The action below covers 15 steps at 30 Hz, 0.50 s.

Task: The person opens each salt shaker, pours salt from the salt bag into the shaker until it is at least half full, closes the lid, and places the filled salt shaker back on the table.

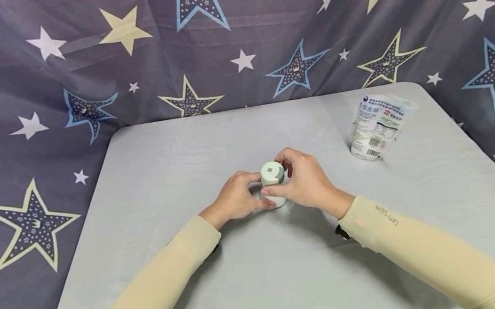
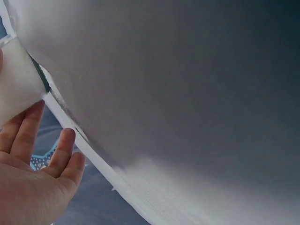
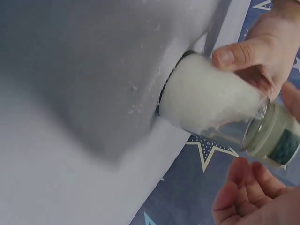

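A glass seasoning jar (image 3: 211,93) filled largely with white granules stands upright on the table, midway between both hands. Its pale green lid (image 1: 272,171) has a small grey square on top and a darker patch on the side. My left hand (image 1: 235,195) grips the jar's glass body, thumb on one side and fingers on the other. Around the lid and neck, my right hand (image 1: 306,180) has its thumb in front and its index finger behind. In the left wrist view, part of the jar (image 2: 16,84) shows beside the left hand's fingers.
A printed plastic salt bag (image 1: 377,128) stands at the table's right rear, its top pinched flat. Loose white grains (image 3: 133,88) lie on the grey tabletop (image 1: 170,156) near the jar. A star-patterned curtain (image 1: 80,51) hangs behind the table.
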{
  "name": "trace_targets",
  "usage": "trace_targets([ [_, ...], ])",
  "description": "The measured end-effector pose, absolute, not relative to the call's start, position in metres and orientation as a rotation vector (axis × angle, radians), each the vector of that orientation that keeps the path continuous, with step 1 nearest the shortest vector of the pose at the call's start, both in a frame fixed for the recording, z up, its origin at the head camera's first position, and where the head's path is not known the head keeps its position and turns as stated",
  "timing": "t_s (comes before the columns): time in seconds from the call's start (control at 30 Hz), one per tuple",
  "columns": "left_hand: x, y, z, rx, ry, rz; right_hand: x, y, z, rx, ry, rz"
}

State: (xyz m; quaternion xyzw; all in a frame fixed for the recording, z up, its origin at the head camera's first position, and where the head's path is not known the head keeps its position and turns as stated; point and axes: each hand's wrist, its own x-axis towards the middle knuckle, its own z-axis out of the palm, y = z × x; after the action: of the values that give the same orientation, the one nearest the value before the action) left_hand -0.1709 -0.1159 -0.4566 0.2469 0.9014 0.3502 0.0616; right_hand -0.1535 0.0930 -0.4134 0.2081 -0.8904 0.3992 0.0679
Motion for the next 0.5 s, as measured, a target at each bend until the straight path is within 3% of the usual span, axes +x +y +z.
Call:
trace_targets([
  [0.5, -0.1714, -0.1159, -0.4572, 0.763, 2.734, 1.048, -0.1605, 0.0983, -0.4097, 0.769, -2.785, 1.267],
])
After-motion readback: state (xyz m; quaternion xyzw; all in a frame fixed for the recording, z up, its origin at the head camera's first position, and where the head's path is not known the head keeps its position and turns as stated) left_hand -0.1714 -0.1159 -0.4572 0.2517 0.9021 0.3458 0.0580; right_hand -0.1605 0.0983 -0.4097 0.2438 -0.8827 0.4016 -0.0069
